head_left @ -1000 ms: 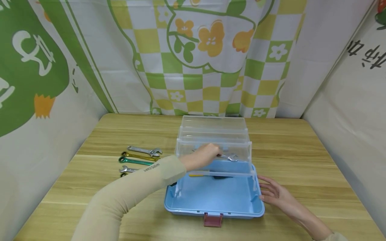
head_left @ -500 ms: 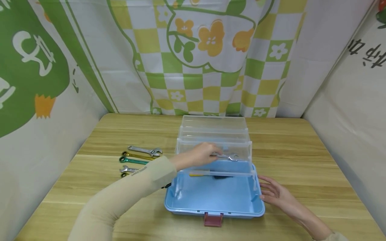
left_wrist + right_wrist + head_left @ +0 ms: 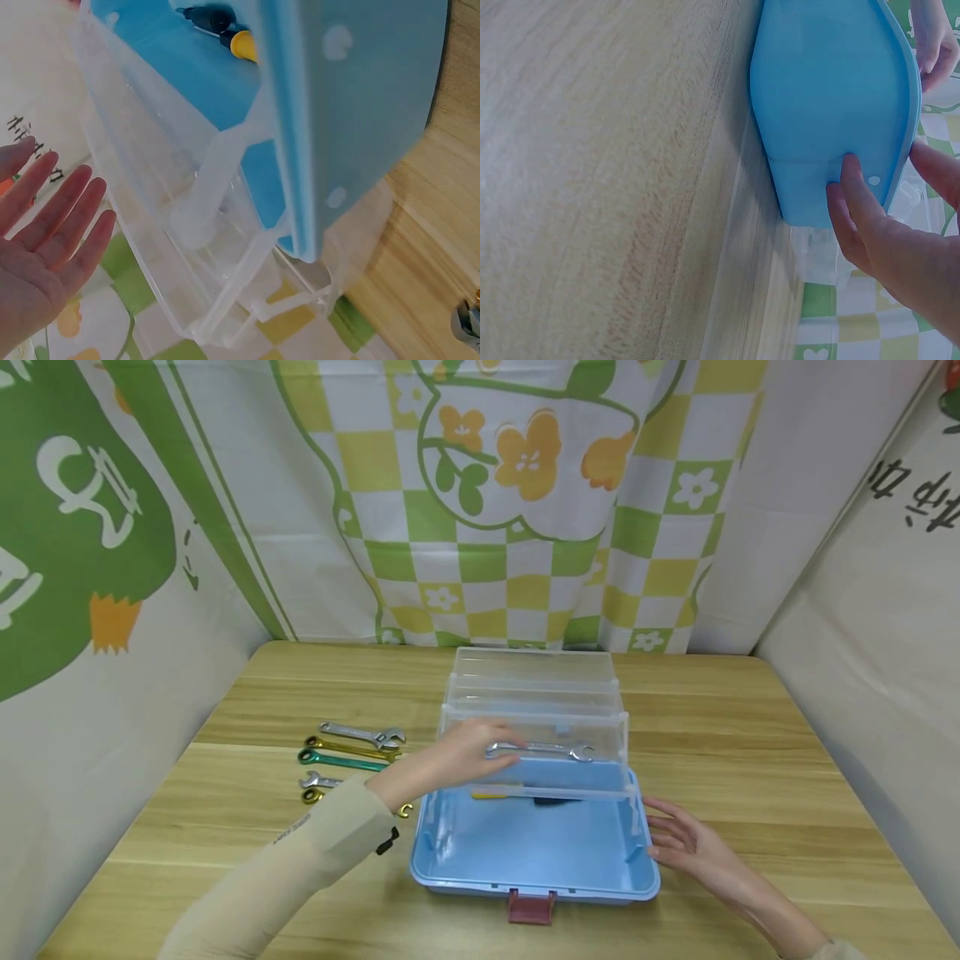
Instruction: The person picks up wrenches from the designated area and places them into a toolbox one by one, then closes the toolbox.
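Note:
In the head view, a silver open-end wrench point(image 3: 553, 749) lies in the raised clear tray point(image 3: 622, 735) of the blue toolbox point(image 3: 465, 888). My left hand point(image 3: 468, 753) hovers by the wrench's left end. The left wrist view shows that hand point(image 3: 45, 259) with its fingers extended and nothing held. My right hand point(image 3: 693, 847) rests against the toolbox's right side. Seen from the right wrist, its fingers point(image 3: 859, 199) touch the outer blue wall point(image 3: 825, 82), thumb close to the rim. A yellow-handled screwdriver point(image 3: 244, 46) and a black tool point(image 3: 210, 18) lie inside the box.
Left of the toolbox lie an adjustable wrench point(image 3: 363, 734), a green ratchet wrench point(image 3: 337, 760) and several gold and silver wrenches, partly behind my left sleeve point(image 3: 300, 860). A pink latch point(image 3: 531, 907) hangs at the box front. A patterned curtain point(image 3: 510, 568) stands behind the table.
My left hand has let go of the wrench in the tray and drawn back to the left. More of the wrench now shows. The right hand keeps its place.

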`<act>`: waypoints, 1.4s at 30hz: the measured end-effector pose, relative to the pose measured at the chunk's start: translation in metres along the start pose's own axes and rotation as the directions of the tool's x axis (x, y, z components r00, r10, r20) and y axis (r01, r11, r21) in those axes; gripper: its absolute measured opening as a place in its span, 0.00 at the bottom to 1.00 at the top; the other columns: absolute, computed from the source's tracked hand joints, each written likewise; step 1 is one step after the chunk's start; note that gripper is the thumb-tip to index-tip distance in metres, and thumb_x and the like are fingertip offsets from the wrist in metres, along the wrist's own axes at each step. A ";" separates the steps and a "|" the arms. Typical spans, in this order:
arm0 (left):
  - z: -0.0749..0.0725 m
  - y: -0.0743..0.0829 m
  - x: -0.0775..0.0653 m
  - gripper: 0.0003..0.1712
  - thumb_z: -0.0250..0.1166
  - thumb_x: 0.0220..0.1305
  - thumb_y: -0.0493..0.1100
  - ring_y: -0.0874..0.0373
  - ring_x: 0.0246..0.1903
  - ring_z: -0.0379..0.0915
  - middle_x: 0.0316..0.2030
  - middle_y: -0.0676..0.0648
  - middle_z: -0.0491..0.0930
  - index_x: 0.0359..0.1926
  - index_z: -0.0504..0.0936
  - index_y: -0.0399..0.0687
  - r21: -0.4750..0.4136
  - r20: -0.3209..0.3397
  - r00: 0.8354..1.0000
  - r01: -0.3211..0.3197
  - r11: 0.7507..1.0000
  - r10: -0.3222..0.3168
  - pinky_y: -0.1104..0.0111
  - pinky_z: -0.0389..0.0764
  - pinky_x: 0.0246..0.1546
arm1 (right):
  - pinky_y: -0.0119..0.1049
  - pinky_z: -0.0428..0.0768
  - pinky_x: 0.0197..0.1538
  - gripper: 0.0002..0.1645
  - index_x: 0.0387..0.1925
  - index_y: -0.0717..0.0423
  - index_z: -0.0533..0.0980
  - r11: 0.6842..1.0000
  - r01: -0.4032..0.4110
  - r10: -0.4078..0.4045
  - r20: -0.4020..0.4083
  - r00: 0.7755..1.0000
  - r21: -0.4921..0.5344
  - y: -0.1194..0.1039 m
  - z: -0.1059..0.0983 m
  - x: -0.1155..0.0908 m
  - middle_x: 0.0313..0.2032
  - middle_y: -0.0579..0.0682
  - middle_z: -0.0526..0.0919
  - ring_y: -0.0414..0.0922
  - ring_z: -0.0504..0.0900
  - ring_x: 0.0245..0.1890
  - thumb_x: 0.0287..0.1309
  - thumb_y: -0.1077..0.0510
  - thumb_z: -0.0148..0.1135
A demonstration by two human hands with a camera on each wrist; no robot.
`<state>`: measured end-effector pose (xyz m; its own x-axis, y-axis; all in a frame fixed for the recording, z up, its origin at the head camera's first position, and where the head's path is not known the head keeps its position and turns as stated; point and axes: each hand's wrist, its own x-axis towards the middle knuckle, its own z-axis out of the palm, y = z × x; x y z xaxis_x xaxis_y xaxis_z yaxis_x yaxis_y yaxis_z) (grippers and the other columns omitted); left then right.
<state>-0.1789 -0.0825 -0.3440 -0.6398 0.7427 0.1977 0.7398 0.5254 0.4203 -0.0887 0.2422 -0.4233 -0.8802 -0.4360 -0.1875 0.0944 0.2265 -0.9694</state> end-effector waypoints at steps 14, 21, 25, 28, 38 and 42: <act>-0.006 -0.009 -0.045 0.11 0.62 0.55 0.40 0.51 0.48 0.71 0.42 0.45 0.78 0.40 0.80 0.41 -0.078 -0.206 0.978 0.005 0.997 -0.021 0.62 0.72 0.49 | 0.35 0.73 0.50 0.40 0.64 0.67 0.44 1.000 -0.004 0.004 -0.012 1.000 -0.001 0.001 0.000 0.001 0.58 0.75 0.53 0.65 0.62 0.56 0.58 0.61 0.53; -0.008 -0.018 -0.071 0.10 0.62 0.55 0.38 0.53 0.44 0.73 0.41 0.46 0.79 0.39 0.80 0.41 -0.126 -0.305 0.946 0.070 0.990 -0.106 0.61 0.73 0.45 | 0.38 0.72 0.51 0.40 0.65 0.63 0.45 0.999 -0.045 0.045 -0.027 0.999 -0.011 -0.001 0.001 0.001 0.59 0.73 0.54 0.63 0.62 0.56 0.57 0.59 0.54; -0.008 -0.024 -0.085 0.09 0.63 0.53 0.37 0.53 0.43 0.73 0.39 0.48 0.78 0.38 0.80 0.42 -0.129 -0.340 0.932 0.088 0.988 -0.128 0.59 0.73 0.44 | 0.38 0.72 0.51 0.40 0.64 0.63 0.45 0.999 -0.047 0.047 -0.029 0.998 -0.011 -0.001 0.001 0.000 0.59 0.73 0.54 0.63 0.63 0.56 0.57 0.59 0.54; -0.007 -0.027 -0.095 0.10 0.64 0.52 0.36 0.54 0.42 0.73 0.39 0.48 0.78 0.37 0.79 0.42 -0.132 -0.349 0.927 0.097 0.986 -0.138 0.60 0.74 0.42 | 0.39 0.72 0.51 0.41 0.65 0.63 0.45 0.998 -0.054 0.054 -0.031 0.998 -0.009 -0.001 0.001 0.001 0.59 0.73 0.54 0.64 0.62 0.56 0.57 0.59 0.55; -0.006 -0.039 -0.127 0.11 0.61 0.55 0.37 0.52 0.43 0.72 0.41 0.49 0.76 0.41 0.78 0.46 -0.159 -0.296 0.918 0.226 0.961 -0.265 0.56 0.74 0.42 | 0.38 0.72 0.51 0.40 0.64 0.64 0.45 0.999 -0.038 0.037 -0.026 0.999 -0.017 0.000 -0.001 0.001 0.59 0.74 0.54 0.65 0.61 0.56 0.57 0.59 0.54; -0.005 -0.044 -0.140 0.11 0.60 0.57 0.39 0.52 0.43 0.71 0.42 0.50 0.75 0.42 0.77 0.49 -0.173 -0.261 0.910 0.284 0.943 -0.322 0.54 0.73 0.41 | 0.37 0.72 0.51 0.40 0.64 0.66 0.44 1.000 -0.014 0.014 -0.019 1.000 -0.010 0.002 0.000 0.000 0.59 0.75 0.54 0.65 0.61 0.56 0.57 0.61 0.54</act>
<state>-0.1228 -0.2120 -0.3863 -0.8747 0.3984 0.2761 0.4802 0.6343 0.6059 -0.0888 0.2426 -0.4252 -0.8875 -0.4162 -0.1977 0.1021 0.2409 -0.9652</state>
